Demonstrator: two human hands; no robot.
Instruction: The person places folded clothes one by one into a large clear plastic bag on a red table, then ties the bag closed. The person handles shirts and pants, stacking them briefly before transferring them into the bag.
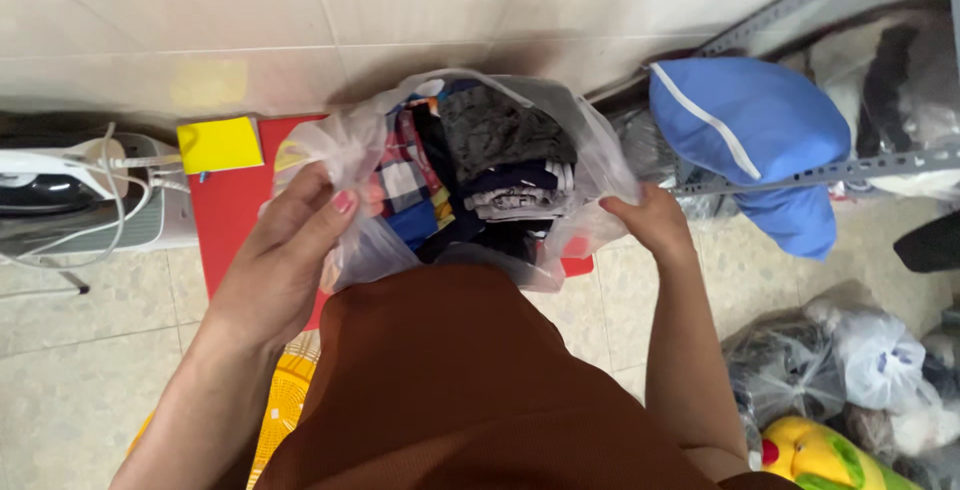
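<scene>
A clear plastic bag stuffed with folded clothes in grey, navy, plaid and blue sits in front of me. My left hand grips the bag's left rim, fingers curled over the plastic. At the bag's right edge, my right hand pinches the plastic. Both hands hold the bag's mouth spread apart. My rust-brown garment fills the lower middle and hides the bag's bottom.
A red board with a yellow tag lies under the bag. A white appliance with cords stands at left. A metal shelf with a blue bundle is at right. More filled plastic bags and a yellow toy lie lower right.
</scene>
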